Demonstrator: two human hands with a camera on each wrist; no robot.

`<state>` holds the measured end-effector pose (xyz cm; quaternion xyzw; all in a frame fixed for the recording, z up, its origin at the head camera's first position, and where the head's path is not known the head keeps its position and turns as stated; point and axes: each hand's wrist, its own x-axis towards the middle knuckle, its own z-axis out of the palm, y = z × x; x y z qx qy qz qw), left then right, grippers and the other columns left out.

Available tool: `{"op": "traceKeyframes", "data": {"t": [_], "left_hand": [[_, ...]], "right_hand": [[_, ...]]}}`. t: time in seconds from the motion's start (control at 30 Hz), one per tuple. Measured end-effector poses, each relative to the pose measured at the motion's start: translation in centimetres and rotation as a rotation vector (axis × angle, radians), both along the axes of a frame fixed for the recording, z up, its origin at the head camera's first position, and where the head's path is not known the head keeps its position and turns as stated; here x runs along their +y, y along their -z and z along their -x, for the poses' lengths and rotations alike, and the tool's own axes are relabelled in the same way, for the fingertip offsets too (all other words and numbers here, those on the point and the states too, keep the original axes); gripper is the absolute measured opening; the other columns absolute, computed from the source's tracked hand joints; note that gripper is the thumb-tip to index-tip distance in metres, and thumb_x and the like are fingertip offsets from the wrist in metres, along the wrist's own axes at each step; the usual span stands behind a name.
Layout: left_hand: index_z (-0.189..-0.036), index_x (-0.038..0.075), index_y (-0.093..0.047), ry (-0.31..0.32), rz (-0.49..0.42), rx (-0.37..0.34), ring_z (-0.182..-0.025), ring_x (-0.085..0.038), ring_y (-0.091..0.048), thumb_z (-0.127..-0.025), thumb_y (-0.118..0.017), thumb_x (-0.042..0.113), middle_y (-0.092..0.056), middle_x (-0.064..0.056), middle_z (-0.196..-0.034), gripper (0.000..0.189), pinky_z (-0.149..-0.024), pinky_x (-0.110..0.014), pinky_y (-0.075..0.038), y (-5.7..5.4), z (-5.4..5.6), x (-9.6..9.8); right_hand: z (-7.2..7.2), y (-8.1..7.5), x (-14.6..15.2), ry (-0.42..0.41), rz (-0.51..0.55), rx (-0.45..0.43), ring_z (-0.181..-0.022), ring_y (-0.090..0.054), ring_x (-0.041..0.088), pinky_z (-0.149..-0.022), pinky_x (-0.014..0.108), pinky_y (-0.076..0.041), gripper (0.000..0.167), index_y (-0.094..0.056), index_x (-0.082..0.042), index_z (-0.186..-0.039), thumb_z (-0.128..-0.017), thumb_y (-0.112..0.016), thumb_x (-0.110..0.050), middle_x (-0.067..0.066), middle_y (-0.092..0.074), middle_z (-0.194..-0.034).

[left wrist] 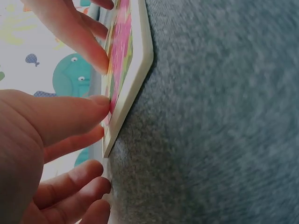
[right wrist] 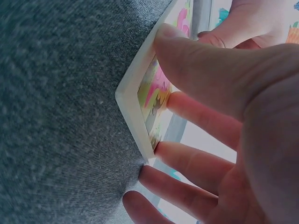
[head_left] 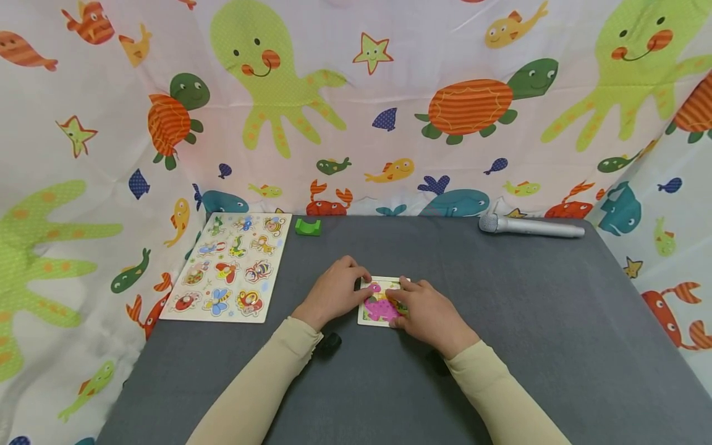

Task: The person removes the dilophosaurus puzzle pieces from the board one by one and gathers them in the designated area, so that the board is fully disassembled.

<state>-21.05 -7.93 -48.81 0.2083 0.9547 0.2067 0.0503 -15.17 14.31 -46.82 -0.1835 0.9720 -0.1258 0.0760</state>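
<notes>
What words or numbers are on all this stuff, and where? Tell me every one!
There are none I can read.
Puzzle: only pictures show, though hands cover part.
Bug board: pictures only, no readable words or numbers.
Curtain: sea animals, no writing seen.
Microphone: any tiny marks would be too small to read.

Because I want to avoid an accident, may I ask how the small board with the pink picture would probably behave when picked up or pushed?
The small board is probably stiff, since its pale edge looks straight, without any bend. Being flat with angular corners, it seems unlikely to roll. It may be light, as it looks small and thin.
</notes>
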Motion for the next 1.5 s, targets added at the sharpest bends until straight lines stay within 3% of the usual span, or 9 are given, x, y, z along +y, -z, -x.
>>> {"op": "traceKeyframes", "data": {"t": [0.23, 0.57, 0.93, 1.2, 1.33, 1.5], "left_hand": [[-0.118, 0.020, -0.078, 0.007, -0.026, -0.063, -0.104, -0.019, -0.057, -0.099, -0.078, 0.042, -0.063, -0.004, -0.117, 0.029, -0.097, -0.039, -0.056, -0.2, 0.3, -0.2], [-0.119, 0.017, -0.074, -0.037, -0.078, -0.121, -0.105, -0.020, -0.059, -0.101, -0.078, 0.037, -0.062, -0.005, -0.120, 0.028, -0.101, -0.040, -0.056, -0.4, 0.3, -0.5], [-0.113, 0.016, -0.072, -0.069, -0.268, -0.169, -0.086, -0.015, -0.063, -0.102, -0.077, 0.034, -0.069, 0.002, -0.095, 0.021, -0.077, -0.028, -0.056, -0.1, 0.0, 0.4], [-0.114, 0.023, -0.075, -0.154, -0.397, -0.203, -0.087, -0.012, -0.067, -0.103, -0.076, 0.031, -0.074, 0.006, -0.098, 0.014, -0.080, -0.033, -0.057, 0.4, 0.0, 0.0], [-0.117, 0.021, -0.076, -0.197, -0.472, -0.198, -0.082, -0.012, -0.070, -0.102, -0.078, 0.029, -0.077, 0.004, -0.096, 0.017, -0.077, -0.033, -0.057, -0.1, 0.1, -1.0], [-0.120, 0.019, -0.078, -0.259, -0.550, -0.247, -0.079, -0.017, -0.074, -0.102, -0.077, 0.023, -0.078, 0.000, -0.092, 0.019, -0.075, -0.030, -0.057, -0.6, 0.5, -2.2]], "right_hand": [[0.0, 0.0, -0.3, 0.003, 0.002, -0.013, -0.134, -0.061, 0.040, -0.107, 0.054, -0.058, 0.064, -0.067, -0.021, -0.149, -0.091, -0.086, -0.040, 0.018, -0.053, -0.164], [0.1, 0.2, -0.8, -0.005, 0.000, -0.006, -0.132, -0.062, 0.040, -0.105, 0.054, -0.058, 0.065, -0.068, -0.022, -0.148, -0.090, -0.087, -0.041, 0.018, -0.054, -0.163], [-0.2, 0.0, 0.0, 0.007, -0.004, 0.000, -0.131, -0.061, 0.041, -0.104, 0.053, -0.059, 0.065, -0.070, -0.020, -0.146, -0.088, -0.089, -0.040, 0.019, -0.056, -0.161], [0.0, 0.0, -0.3, -0.009, 0.015, 0.004, -0.130, -0.061, 0.040, -0.104, 0.053, -0.059, 0.064, -0.069, -0.020, -0.147, -0.089, -0.088, -0.040, 0.020, -0.056, -0.161], [0.2, -0.1, -0.4, -0.001, 0.003, -0.014, -0.132, -0.060, 0.041, -0.105, 0.053, -0.058, 0.065, -0.068, -0.021, -0.148, -0.090, -0.087, -0.041, 0.019, -0.055, -0.162], [0.3, -0.2, -0.2, 0.019, -0.017, -0.046, -0.135, -0.058, 0.041, -0.104, 0.054, -0.059, 0.067, -0.066, -0.024, -0.150, -0.090, -0.087, -0.043, 0.017, -0.054, -0.164]]}}
